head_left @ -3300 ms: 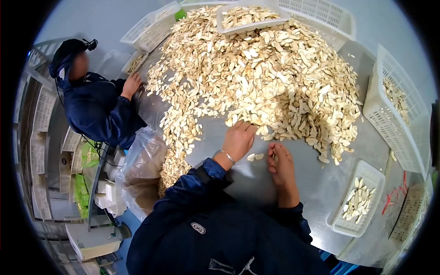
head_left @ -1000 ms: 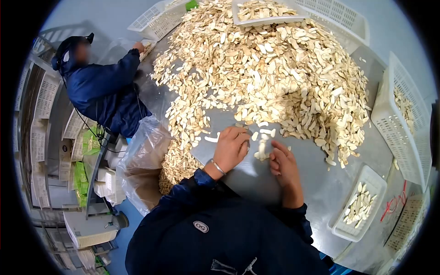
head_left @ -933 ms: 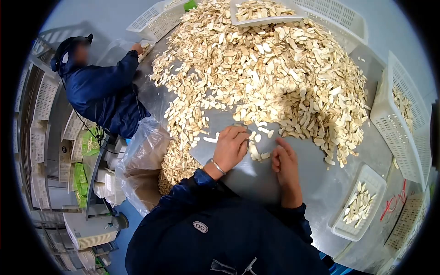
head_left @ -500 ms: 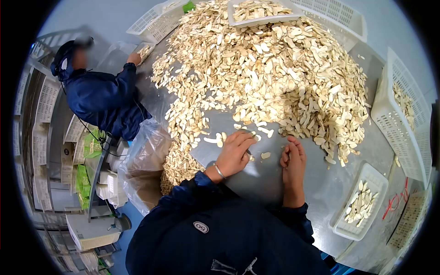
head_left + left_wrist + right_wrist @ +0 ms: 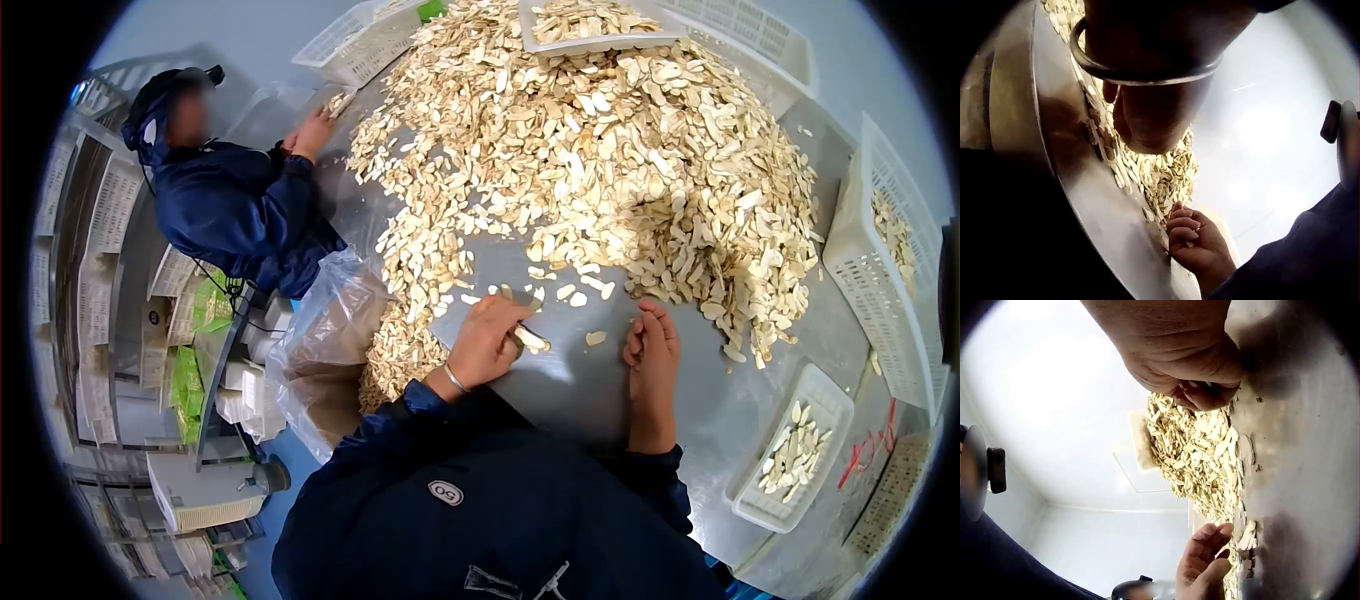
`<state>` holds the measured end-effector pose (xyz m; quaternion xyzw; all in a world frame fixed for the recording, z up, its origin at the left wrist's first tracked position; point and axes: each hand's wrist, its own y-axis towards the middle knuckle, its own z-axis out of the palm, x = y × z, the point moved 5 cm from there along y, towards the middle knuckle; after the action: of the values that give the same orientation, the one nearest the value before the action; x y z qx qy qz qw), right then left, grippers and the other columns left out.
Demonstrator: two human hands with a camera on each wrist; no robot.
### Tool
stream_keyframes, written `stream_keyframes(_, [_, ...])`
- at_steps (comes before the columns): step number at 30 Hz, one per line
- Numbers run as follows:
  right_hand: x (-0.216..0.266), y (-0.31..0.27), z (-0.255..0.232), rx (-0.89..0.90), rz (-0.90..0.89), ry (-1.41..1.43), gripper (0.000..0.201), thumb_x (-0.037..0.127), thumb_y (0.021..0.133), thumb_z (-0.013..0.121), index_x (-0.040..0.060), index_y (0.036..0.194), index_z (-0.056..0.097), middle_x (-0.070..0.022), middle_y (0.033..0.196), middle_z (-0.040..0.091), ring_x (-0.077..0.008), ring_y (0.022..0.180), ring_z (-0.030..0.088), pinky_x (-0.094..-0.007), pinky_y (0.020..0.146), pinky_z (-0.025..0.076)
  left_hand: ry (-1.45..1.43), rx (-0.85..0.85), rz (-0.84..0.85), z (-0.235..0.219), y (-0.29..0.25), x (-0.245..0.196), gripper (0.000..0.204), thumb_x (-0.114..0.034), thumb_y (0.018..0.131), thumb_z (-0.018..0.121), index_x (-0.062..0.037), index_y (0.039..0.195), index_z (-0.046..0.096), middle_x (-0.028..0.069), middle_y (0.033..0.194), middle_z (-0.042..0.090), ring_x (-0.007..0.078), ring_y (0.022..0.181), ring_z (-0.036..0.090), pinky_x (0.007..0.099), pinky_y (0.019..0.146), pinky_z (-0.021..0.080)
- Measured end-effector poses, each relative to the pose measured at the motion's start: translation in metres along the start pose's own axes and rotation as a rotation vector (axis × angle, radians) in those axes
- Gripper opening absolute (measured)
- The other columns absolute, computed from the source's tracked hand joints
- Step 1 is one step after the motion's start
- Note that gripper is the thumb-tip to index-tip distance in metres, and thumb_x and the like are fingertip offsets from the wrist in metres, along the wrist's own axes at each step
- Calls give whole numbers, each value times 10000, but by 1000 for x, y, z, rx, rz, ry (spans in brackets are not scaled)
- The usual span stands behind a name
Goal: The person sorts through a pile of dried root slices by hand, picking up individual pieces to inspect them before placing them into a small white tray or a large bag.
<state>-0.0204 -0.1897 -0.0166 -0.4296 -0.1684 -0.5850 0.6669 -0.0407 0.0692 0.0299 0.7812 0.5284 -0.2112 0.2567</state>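
Observation:
My left hand (image 5: pixel 485 340), with a metal bangle at the wrist, is low over the metal table in front of the pile. Its thumb and fingers grip a pale, flat dried slice (image 5: pixel 533 341), which sticks out to the right. My right hand (image 5: pixel 654 345) is at the table to the right of it, fingers curled toward the palm; whether they hold a slice I cannot tell. A single slice (image 5: pixel 596 338) lies between the hands. Several loose slices (image 5: pixel 578 298) are scattered just beyond them. In the right wrist view the left hand (image 5: pixel 1204 562) has slices (image 5: pixel 1249 536) right at its fingertips.
A large pile of slices (image 5: pixel 600 140) covers the far table. A white tray (image 5: pixel 742 500) with some slices stands at right, near a perforated basket (image 5: pixel 860 255). A plastic-lined bag (image 5: pixel 325 345) stands at left. Another person (image 5: pixel 230 200) works at the far left.
My left hand has drawn back from the pile's edge and turned, a slice now showing in its grip. Slices have spread onto bare metal. My right hand has shifted slightly right.

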Motion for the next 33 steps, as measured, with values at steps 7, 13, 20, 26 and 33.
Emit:
stream_keyframes(7, [-1, 0, 0, 1, 8, -36, 148, 145, 1056, 538, 73, 1161, 613, 29, 810, 524, -37, 568, 413, -209, 475, 308, -93, -96, -46, 4, -4, 7, 250, 9, 862, 681, -24, 1109, 658, 100, 978, 664, 220, 814, 646, 324, 706, 511])
stream_keyframes(13, [-1, 1, 0, 12, 14, -47, 153, 142, 1056, 535, 63, 1163, 609, 28, 808, 528, -39, 568, 420, -209, 476, 312, -126, -339, -309, -14, -9, 38, 176, 11, 895, 667, -1, 1071, 669, 102, 1000, 686, 228, 921, 662, 342, 817, 526])
stream_keyframes(20, [-3, 3, -1, 13, 20, -38, 150, 139, 1054, 543, 56, 1161, 607, 26, 799, 526, -35, 563, 418, -210, 473, 303, 107, -175, 217, 14, 12, -34, 272, -133, 799, 769, -53, 1040, 673, 132, 1188, 644, 358, 1164, 586, 462, 996, 467])
stream_keyframes(26, [-1, 4, -4, 17, -28, -40, 137, 128, 1049, 545, 63, 1150, 610, 33, 782, 520, -31, 557, 407, -203, 473, 282, 121, -50, 460, 86, 32, -93, 320, -164, 754, 771, -39, 1027, 660, 143, 1241, 598, 370, 1206, 562, 482, 1026, 464])
stream_keyframes(33, [4, 3, -5, -21, -34, -6, 125, 138, 1052, 544, 74, 1136, 612, 35, 787, 527, -34, 554, 400, -207, 476, 276, 262, -255, 352, 45, 42, -21, 187, -68, 774, 719, -51, 942, 639, 114, 1084, 624, 354, 1059, 588, 463, 928, 472])
